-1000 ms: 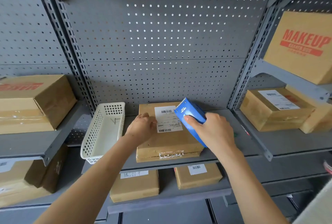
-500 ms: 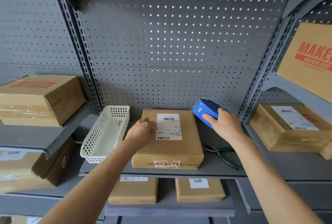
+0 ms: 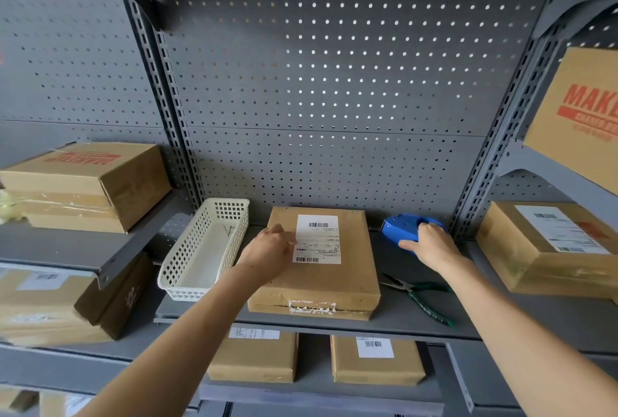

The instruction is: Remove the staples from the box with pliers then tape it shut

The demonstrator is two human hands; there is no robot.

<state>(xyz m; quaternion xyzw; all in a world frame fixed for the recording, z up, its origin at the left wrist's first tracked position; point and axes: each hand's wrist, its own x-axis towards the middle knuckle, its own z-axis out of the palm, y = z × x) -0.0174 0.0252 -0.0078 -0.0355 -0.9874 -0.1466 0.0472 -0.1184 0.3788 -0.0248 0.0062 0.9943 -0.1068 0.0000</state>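
A flat brown cardboard box [image 3: 347, 276] with a white shipping label lies on the grey middle shelf [image 3: 394, 319]; a torn strip of tape shows on its front edge. My left hand [image 3: 267, 251] rests flat on the box's left side, fingers by the label. My right hand [image 3: 429, 244] grips a blue tape dispenser [image 3: 399, 227], which sits on the shelf at the back, to the right of the box. Green-handled pliers [image 3: 421, 299] lie on the shelf between the box and my right forearm.
A white plastic basket [image 3: 187, 269] stands left of the box. Other cardboard boxes fill the left shelf [image 3: 87, 182], the right shelf [image 3: 541, 249] and the shelf below [image 3: 374, 363]. A perforated grey back panel closes the rear.
My right hand has carried the blue tape dispenser from above the box to the back right of the shelf and set it down. My left hand stayed on the box. The pliers have come into view.
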